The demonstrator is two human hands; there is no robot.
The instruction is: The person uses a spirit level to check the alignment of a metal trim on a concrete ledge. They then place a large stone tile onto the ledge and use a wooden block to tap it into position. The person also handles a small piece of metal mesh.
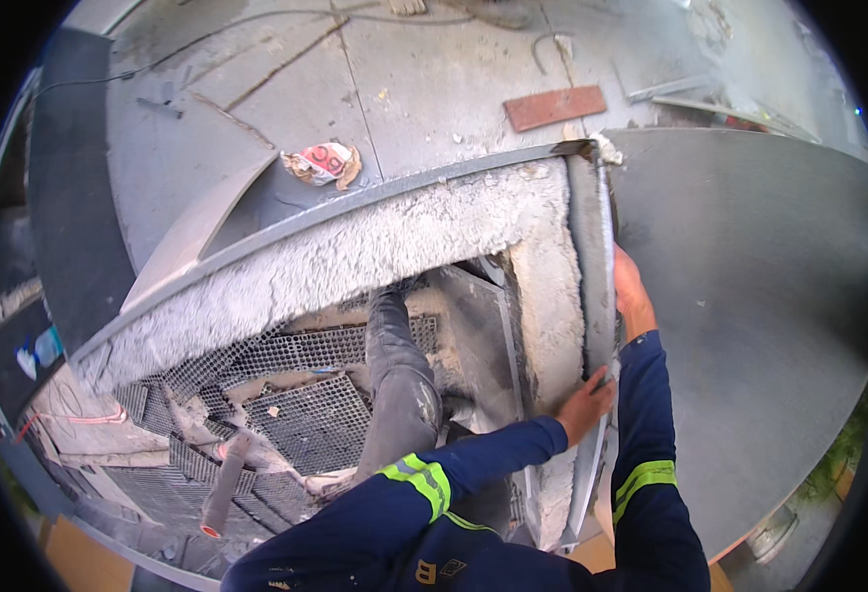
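A frame [315, 242] with a rough white cement coating and grey metal edging [424, 173] stretches diagonally across the view and turns down at the right. My right hand [631, 296] grips the outer side of the grey edge strip [592, 237] on that right side, fingers partly hidden behind it. Lower down, my left hand [586, 407] has its fingers curled on the same strip, near a pale coated band [542, 316]. Inside the frame, my leg in grey trousers [394, 395] stands among black grid sheets [305, 424] and wire mesh [212, 365].
A large grey board [740, 286] lies at the right. A pipe [226, 483] rests among debris at lower left. On the concrete floor [434, 79] are a red plank [552, 106], a crumpled paper bag [320, 165] and a cable [207, 35]. Dark boards [69, 168] border the left.
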